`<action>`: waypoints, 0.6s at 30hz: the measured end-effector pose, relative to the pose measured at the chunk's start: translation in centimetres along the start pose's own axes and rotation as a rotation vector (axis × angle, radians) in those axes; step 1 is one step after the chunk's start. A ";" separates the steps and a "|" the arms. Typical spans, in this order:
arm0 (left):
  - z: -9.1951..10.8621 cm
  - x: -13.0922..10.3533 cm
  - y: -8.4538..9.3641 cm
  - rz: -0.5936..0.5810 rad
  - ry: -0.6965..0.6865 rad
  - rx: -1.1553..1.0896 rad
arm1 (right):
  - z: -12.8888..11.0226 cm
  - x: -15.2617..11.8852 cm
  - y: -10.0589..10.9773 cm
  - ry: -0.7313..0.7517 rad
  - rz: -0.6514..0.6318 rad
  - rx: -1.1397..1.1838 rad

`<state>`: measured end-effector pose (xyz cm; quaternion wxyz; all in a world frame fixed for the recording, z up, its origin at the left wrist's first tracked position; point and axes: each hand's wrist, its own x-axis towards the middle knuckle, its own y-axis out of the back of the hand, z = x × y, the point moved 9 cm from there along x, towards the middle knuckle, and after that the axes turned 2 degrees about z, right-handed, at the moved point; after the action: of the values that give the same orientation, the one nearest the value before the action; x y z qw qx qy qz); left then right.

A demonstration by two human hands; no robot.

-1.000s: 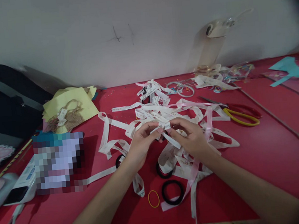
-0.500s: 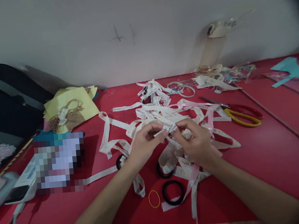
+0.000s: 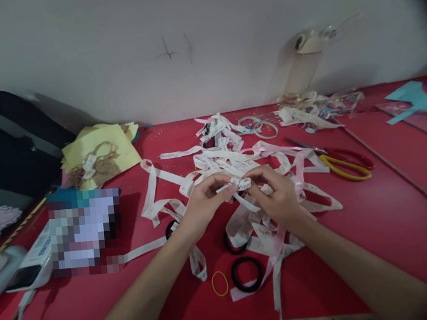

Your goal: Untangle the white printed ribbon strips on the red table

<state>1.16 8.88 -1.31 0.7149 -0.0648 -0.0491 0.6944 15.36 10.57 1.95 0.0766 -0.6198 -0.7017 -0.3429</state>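
Between my two hands is a short white printed ribbon (image 3: 244, 183), folded into a small loop with a loose tail hanging below it. My left hand (image 3: 211, 200) pinches its left side between thumb and fingers. On the other side, my right hand (image 3: 272, 192) is closed with its fingertips at the loop's right edge. Under and behind both hands lies a tangle of white printed ribbons (image 3: 158, 172), with a pink ribbon (image 3: 300, 172) among them. Nearer to me, a black hair tie (image 3: 247, 274) and a thin yellow rubber band (image 3: 220, 284) rest on the red table (image 3: 307, 291).
Scissors (image 3: 348, 165) with yellow and red handles lie at right. A bottle (image 3: 304, 67) stands against the wall. Yellow paper (image 3: 123, 148), a pixelated item (image 3: 87, 231), a white device with a cable (image 3: 32, 268) and a dark bag (image 3: 14, 147) occupy the left.
The ribbon between my fingers has turned into a clearer loop, and its tail now hangs down to the right. My right fingers have shifted slightly; both arms stay nearly in place.
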 end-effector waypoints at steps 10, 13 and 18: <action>0.7 -0.2 -0.2 -0.024 -0.075 0.083 | -0.2 -0.4 -0.8 0.009 -0.092 0.088; 1.4 -0.4 -0.4 -0.023 -0.137 0.203 | 0.3 -0.4 -0.8 -0.053 -0.055 0.136; 1.2 -0.4 -0.2 -0.020 -0.138 0.206 | 0.6 -0.3 -0.6 -0.092 -0.024 0.192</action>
<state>1.17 8.49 -0.04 0.7198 0.0575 -0.0273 0.6913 15.05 10.65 1.08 0.0992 -0.6161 -0.7416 -0.2461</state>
